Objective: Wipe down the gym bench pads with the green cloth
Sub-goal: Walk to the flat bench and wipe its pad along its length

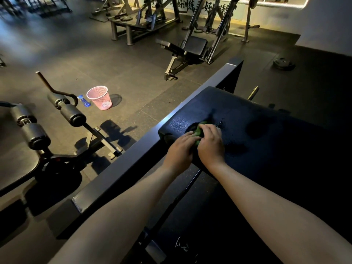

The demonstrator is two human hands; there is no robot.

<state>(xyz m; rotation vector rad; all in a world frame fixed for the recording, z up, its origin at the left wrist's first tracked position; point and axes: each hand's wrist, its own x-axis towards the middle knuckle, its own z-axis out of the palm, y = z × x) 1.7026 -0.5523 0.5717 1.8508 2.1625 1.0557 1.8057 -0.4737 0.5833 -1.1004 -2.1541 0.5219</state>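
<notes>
A black padded bench pad (247, 119) fills the right half of the view, with wet drops near its middle. The green cloth (199, 131) is bunched up on the pad's near left corner. My left hand (180, 149) and my right hand (211, 142) press together on the cloth, each gripping a part of it. Most of the cloth is hidden under my fingers.
A dark steel frame beam (152, 149) runs diagonally along the pad's left side. On the floor stand a pink mesh bin (100, 98) and a blue bottle (83, 101). A roller-pad bench (38, 130) is at left; another bench (190, 48) and a weight plate (283, 63) lie beyond.
</notes>
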